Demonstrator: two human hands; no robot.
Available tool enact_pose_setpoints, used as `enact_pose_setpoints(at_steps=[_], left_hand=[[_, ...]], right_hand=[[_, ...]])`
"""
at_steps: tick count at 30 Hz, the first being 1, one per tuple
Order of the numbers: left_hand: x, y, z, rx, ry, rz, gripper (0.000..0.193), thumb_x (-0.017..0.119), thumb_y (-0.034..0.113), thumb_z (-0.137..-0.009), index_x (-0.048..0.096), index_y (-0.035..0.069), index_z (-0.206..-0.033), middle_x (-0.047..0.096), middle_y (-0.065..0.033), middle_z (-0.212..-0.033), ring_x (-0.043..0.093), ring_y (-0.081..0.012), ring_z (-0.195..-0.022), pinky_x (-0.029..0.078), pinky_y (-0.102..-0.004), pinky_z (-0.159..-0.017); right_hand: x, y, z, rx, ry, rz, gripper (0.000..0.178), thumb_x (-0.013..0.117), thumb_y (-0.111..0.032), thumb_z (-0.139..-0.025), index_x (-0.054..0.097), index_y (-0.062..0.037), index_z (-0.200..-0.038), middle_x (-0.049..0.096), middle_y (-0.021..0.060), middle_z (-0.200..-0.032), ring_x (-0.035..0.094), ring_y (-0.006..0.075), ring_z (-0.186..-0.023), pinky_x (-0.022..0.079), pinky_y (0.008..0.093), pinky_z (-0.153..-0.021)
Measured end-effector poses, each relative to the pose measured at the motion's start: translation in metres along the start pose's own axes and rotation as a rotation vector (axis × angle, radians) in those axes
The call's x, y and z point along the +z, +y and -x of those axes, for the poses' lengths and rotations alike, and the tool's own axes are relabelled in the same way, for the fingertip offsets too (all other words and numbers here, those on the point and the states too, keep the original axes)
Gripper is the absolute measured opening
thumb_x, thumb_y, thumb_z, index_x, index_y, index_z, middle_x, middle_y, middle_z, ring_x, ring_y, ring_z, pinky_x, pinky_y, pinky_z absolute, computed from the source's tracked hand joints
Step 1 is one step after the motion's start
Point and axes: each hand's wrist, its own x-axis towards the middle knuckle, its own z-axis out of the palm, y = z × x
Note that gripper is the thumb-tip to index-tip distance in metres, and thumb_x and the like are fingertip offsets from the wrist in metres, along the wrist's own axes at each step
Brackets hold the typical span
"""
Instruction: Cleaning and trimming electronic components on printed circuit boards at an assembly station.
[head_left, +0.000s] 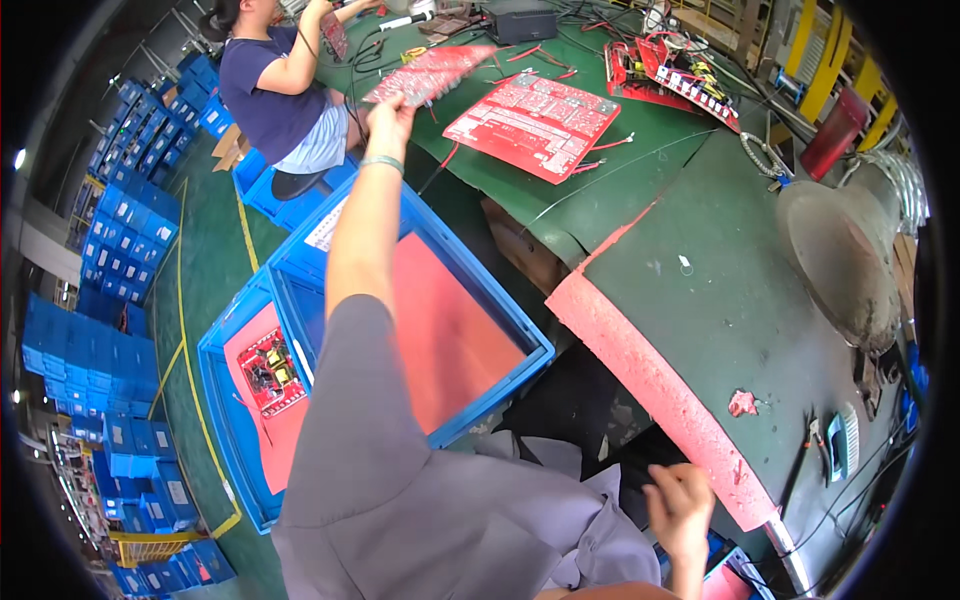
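My left arm stretches forward over the blue crates, and my left hand grips the near edge of a red circuit board above the far left of the green-topped workbench. The board is slightly smeared by motion. Just right of it lies another red circuit board, flat on the bench, with short red leads at its edge. Low in the picture, next to the pink foam edging, my right hand hovers with loosely bent fingers; nothing shows in it.
Blue crates stand left of the bench; one holds a populated board on pink sheet. Boards with components lie at the back. Pliers, a brush and a large metal hood are right. A co-worker sits far left.
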Motion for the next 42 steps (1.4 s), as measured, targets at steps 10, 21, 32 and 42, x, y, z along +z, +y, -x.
enact_pose_setpoints(at_steps=[10, 21, 32, 42], left_hand=[[0.014, 0.005, 0.108, 0.112, 0.014, -0.841, 0.037, 0.061, 0.013, -0.084, 0.05, -0.01, -0.111, 0.062, -0.0152, -0.089, 0.064, -0.0228, -0.071, 0.055, -0.0305, -0.06], [-0.089, 0.001, 0.252, -0.156, -1.184, -2.071, 0.033, 0.058, 0.014, -0.08, 0.058, -0.001, -0.109, 0.063, -0.0179, -0.101, 0.064, -0.0283, -0.083, 0.05, -0.0343, -0.075], [-0.197, -0.132, 0.299, -0.137, -1.67, -2.471, 0.031, 0.057, 0.01, -0.076, 0.064, 0.011, -0.106, 0.055, -0.0093, -0.12, 0.047, -0.029, -0.114, 0.041, -0.0386, -0.094], [-0.167, 0.094, 0.325, -0.926, -1.74, -2.645, 0.024, 0.058, 0.002, -0.063, 0.065, 0.003, -0.086, 0.063, -0.0151, -0.092, 0.06, -0.0323, -0.091, 0.048, -0.0434, -0.073]], right_hand=[[0.13, 0.093, 0.045, 0.365, -0.47, 0.212, 0.021, 0.068, -0.016, -0.07, 0.067, -0.0061, -0.088, 0.06, 0.015, -0.086, 0.057, 0.033, -0.085, 0.047, 0.0411, -0.077], [0.138, 0.12, 0.056, 0.313, -0.423, 0.171, 0.034, 0.069, -0.019, -0.072, 0.062, -0.0048, -0.103, 0.059, 0.0167, -0.092, 0.055, 0.0346, -0.09, 0.046, 0.0411, -0.077], [0.139, 0.112, 0.041, 0.279, -0.384, 0.099, 0.034, 0.066, -0.015, -0.075, 0.06, -0.0014, -0.106, 0.059, 0.0189, -0.093, 0.054, 0.0367, -0.087, 0.044, 0.041, -0.078], [0.155, 0.108, 0.01, 0.2, -0.474, -0.011, 0.03, 0.065, -0.014, -0.077, 0.061, 0.0013, -0.103, 0.06, 0.0198, -0.092, 0.057, 0.0348, -0.086, 0.045, 0.04, -0.077]])
